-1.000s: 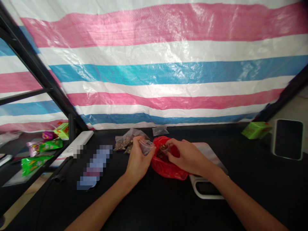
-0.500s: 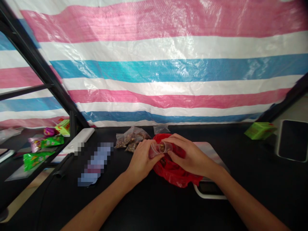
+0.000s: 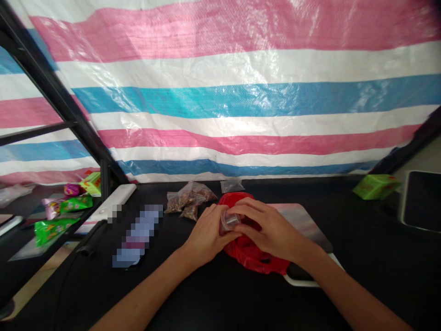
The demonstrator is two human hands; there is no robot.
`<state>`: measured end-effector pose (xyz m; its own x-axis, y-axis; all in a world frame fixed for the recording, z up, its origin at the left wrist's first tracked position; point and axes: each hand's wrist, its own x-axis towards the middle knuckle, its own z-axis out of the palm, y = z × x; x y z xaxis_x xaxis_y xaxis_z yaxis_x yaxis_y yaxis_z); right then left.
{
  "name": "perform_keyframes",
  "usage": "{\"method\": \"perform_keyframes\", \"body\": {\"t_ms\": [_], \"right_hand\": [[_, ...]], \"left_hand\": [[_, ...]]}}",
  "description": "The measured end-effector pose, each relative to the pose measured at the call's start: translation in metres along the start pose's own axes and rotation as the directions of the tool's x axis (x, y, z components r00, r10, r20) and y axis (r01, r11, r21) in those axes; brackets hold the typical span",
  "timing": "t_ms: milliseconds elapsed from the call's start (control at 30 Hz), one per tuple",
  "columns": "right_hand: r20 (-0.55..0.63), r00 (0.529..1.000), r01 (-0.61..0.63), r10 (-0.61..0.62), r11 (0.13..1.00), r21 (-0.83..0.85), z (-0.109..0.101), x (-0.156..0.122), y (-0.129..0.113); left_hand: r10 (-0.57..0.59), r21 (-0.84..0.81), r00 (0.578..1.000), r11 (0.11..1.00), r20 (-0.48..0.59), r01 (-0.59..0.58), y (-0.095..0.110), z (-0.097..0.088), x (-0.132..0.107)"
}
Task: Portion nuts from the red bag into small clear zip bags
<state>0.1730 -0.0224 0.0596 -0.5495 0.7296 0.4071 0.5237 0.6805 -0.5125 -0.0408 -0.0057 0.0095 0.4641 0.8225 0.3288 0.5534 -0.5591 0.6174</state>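
The cup point(image 3: 233, 219) is clear and small, and it lies tipped just above the red bag point(image 3: 253, 258). It looks light and a bit stiff, maybe slick, so its sides seem the best place to hold. The right hand point(image 3: 267, 225) has its thumb and fingers closed on it from the right. The cup meets the clear bag point(image 3: 223, 225), but I can't tell how far in it goes. That bag should be thin, soft and floppy, best held near its mouth. The left hand point(image 3: 207, 234) has its fingers bent around it, partly hidden. The red bag looks soft and crinkly too. To its right, partly under the right arm, is a scale point(image 3: 303, 225). Left of the red bag are little bags point(image 3: 189, 198) of brown bits, and behind it lies a flat bag point(image 3: 232, 185).
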Motion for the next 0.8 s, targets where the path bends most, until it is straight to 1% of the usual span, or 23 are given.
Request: {"method": "perform_keyframes", "body": {"t_ms": [67, 100, 200, 267, 333, 400, 433, 500, 600, 633, 700, 767, 800], "right_hand": [[0.028, 0.998, -0.05, 0.051, 0.999, -0.015, 0.0, -0.001, 0.002], [0.023, 0.998, -0.054, 0.054, 0.998, -0.025, 0.0, -0.001, 0.003], [-0.002, 1.0, 0.021, -0.021, 1.0, -0.019, 0.001, -0.001, 0.004], [0.007, 0.999, 0.032, -0.033, 0.999, 0.023, 0.002, -0.001, 0.002], [0.03, 0.999, -0.033, 0.031, 0.998, 0.049, 0.002, 0.0, -0.001], [0.045, 0.994, -0.104, 0.102, 0.994, 0.044, 0.0, 0.0, -0.004], [0.038, 0.992, -0.122, 0.12, 0.992, 0.04, -0.002, 0.0, -0.004], [-0.011, 0.992, -0.122, 0.122, 0.992, 0.044, -0.007, -0.001, -0.002], [-0.098, 0.992, -0.082, 0.082, 0.997, 0.008, -0.018, -0.003, 0.004], [-0.086, 0.994, -0.069, 0.066, 0.997, -0.034, -0.022, -0.004, 0.006], [0.018, 0.998, -0.061, 0.064, 0.99, -0.127, -0.028, -0.006, 0.011], [0.131, 0.986, -0.079, 0.105, 0.978, -0.194, -0.031, -0.008, 0.014], [0.164, 0.978, -0.093, 0.129, 0.973, -0.212, -0.031, -0.008, 0.015]], "left_hand": [[-0.012, 0.034, 1.0, 0.999, -0.009, 0.013, 0.001, 0.001, 0.0], [-0.014, 0.052, 1.0, 0.999, -0.018, 0.015, 0.001, 0.001, 0.0], [0.002, 0.096, 0.999, 0.995, -0.049, 0.003, 0.002, 0.0, 0.0], [0.032, 0.12, 0.999, 0.992, -0.029, -0.028, 0.002, -0.001, 0.001], [0.054, 0.139, 0.999, 0.989, 0.005, -0.054, 0.003, -0.001, 0.0], [0.05, 0.139, 0.999, 0.989, 0.004, -0.05, 0.004, 0.0, 0.0], [0.033, 0.134, 0.999, 0.991, -0.019, -0.03, 0.004, 0.001, -0.001], [-0.036, 0.114, 0.995, 0.992, -0.091, 0.047, 0.004, 0.002, -0.001], [-0.184, 0.056, 0.964, 0.979, -0.194, 0.198, 0.004, 0.0, 0.001], [-0.228, 0.031, 0.949, 0.97, -0.217, 0.24, 0.005, -0.002, 0.002], [-0.303, -0.02, 0.919, 0.951, -0.251, 0.308, 0.009, -0.005, 0.002], [-0.366, -0.061, 0.893, 0.93, -0.262, 0.363, 0.016, -0.008, 0.001], [-0.391, -0.073, 0.883, 0.92, -0.258, 0.386, 0.021, -0.008, -0.001]]}}
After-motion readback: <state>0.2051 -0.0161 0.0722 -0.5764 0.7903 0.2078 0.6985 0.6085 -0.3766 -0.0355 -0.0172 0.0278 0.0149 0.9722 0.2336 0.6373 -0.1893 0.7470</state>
